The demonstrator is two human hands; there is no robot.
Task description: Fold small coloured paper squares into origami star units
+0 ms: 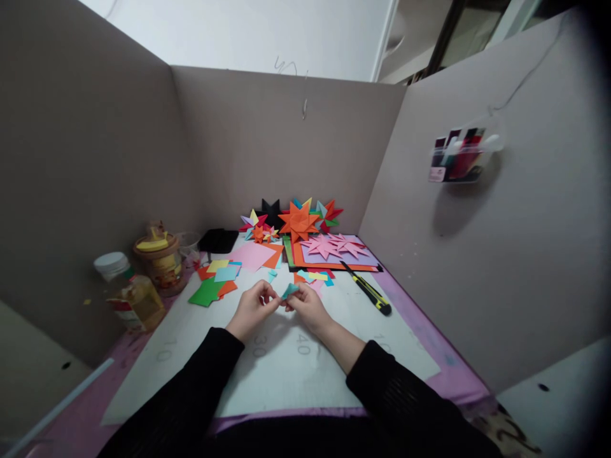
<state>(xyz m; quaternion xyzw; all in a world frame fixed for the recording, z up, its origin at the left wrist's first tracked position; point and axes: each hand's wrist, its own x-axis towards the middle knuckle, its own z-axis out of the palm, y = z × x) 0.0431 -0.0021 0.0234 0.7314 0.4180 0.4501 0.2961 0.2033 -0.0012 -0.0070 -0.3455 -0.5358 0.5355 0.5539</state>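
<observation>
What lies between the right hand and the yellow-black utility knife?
In the head view, only bare white mat separates the right hand from the utility knife.

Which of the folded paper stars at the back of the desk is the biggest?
The orange star, standing in the middle of the row against the back wall. It is one solid colour and clearly wider than the multicoloured stars beside it and the pink stars lying flat in front.

Both hands meet at the middle, fingers pinched.
Left hand [251, 310] and right hand [309, 307] curl inward, fingertips nearly touching; black-sleeved forearms angle in from the near edge.
</observation>
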